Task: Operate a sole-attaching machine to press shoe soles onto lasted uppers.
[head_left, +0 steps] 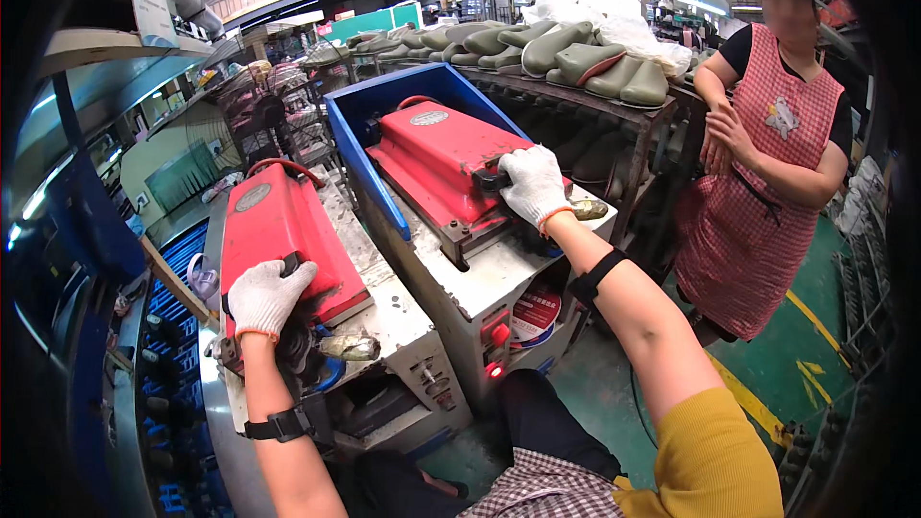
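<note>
Two red metal machine covers sit side by side before me. My left hand (pixel 271 299), in a white knit glove, is closed around a small black handle (pixel 292 263) at the near end of the left red cover (pixel 288 223). Also gloved, my right hand (pixel 535 184) grips the black handle (pixel 490 176) on the near corner of the right red cover (pixel 446 146). Both covers lie low on pale, worn machine bodies (pixel 434 386). Below my left hand, a tape-wrapped lever end (pixel 351 347) sticks out; a similar wrapped end (pixel 589 209) shows beside my right wrist.
A blue metal surround (pixel 357 155) frames the right machine. Olive-green clogs (pixel 561 50) are heaped on a rack behind it. At right stands a person in a red checked apron (pixel 743 230), hands together. A red switch (pixel 495 368) glows on the machine front. Blue racking (pixel 173 364) lines the left.
</note>
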`<state>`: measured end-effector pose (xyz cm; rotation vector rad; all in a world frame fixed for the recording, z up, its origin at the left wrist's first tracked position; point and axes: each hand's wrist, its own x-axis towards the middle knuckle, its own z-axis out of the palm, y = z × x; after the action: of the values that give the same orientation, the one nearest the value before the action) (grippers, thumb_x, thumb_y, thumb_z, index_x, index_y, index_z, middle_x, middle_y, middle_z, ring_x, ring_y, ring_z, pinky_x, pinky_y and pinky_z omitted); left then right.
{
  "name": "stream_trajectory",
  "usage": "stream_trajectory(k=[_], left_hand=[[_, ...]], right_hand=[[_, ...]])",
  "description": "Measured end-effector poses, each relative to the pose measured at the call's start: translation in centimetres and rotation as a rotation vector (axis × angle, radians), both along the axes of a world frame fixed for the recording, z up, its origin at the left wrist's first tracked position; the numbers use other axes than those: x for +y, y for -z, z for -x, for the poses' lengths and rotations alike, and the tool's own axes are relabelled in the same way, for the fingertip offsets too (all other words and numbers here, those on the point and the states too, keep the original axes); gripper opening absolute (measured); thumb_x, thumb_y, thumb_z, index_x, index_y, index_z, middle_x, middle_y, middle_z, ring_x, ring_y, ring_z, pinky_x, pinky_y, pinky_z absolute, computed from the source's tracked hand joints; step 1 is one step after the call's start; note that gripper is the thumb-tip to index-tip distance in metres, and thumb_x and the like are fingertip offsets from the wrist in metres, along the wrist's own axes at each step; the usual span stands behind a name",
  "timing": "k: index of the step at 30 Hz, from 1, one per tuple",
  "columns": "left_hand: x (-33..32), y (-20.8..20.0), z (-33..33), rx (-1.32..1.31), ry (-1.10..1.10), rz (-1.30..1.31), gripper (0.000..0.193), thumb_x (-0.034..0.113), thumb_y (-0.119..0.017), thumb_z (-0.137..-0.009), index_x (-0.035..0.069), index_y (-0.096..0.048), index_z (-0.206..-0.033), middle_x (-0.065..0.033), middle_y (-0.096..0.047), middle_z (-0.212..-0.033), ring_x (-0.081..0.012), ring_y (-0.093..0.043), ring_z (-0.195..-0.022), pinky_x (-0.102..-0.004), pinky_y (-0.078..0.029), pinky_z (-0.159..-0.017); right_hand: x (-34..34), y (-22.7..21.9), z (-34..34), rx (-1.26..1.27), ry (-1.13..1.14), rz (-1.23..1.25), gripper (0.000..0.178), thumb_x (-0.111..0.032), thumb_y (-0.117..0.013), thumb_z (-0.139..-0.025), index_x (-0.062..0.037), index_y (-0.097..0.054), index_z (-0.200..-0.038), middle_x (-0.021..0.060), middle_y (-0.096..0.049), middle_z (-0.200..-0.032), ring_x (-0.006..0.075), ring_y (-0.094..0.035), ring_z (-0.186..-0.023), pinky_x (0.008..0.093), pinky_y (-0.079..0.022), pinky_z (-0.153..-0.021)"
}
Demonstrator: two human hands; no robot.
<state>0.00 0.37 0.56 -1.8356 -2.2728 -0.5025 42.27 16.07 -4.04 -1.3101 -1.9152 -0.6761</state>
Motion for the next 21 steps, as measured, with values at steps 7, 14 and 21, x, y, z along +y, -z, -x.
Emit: stream_trajectory(k=[7,14,21], left_hand=[[-0.38,-0.01,0.04,0.006,-0.016,-0.037,0.064,0.07,-0.065,-0.087,0.008,-0.081,-0.087,-0.021,-0.076,-0.087,-0.0394,-0.075,-0.09,-0.0481,-0.056,-0.079],[-0.37,-0.12,-0.2,0.004,-0.027,-0.011,0.063,0.07,-0.066,-0.086,0.009,-0.081,-0.088,-0.0211,-0.077,-0.09,-0.0394,-0.076,-0.092,-0.0481,-0.057,-0.081],[-0.27,0.18,-0.13,0.005,0.008,-0.056,0.065,0.071,-0.066,-0.086,0.007,-0.081,-0.088,-0.0221,-0.076,-0.088,-0.0405,-0.075,-0.09,-0.0502,-0.056,-0.079]], right_hand=[[0.0,0.16,0.23,0.01,-0.021,-0.007,0.011,-0.017,-0.079,-0.073,-0.0137,-0.077,-0.083,0.0102,-0.073,-0.086,0.0326,-0.07,-0.091,0.0462,-0.051,-0.088],[-0.26,0.19,0.06,0.013,-0.017,0.01,0.012,-0.017,-0.079,-0.072,-0.014,-0.078,-0.084,0.0101,-0.074,-0.087,0.0326,-0.07,-0.091,0.0459,-0.051,-0.09],[-0.28,0.0,-0.16,0.016,-0.024,0.0,0.01,-0.017,-0.078,-0.075,-0.0154,-0.077,-0.085,0.0088,-0.073,-0.086,0.0321,-0.069,-0.093,0.0454,-0.051,-0.088]])
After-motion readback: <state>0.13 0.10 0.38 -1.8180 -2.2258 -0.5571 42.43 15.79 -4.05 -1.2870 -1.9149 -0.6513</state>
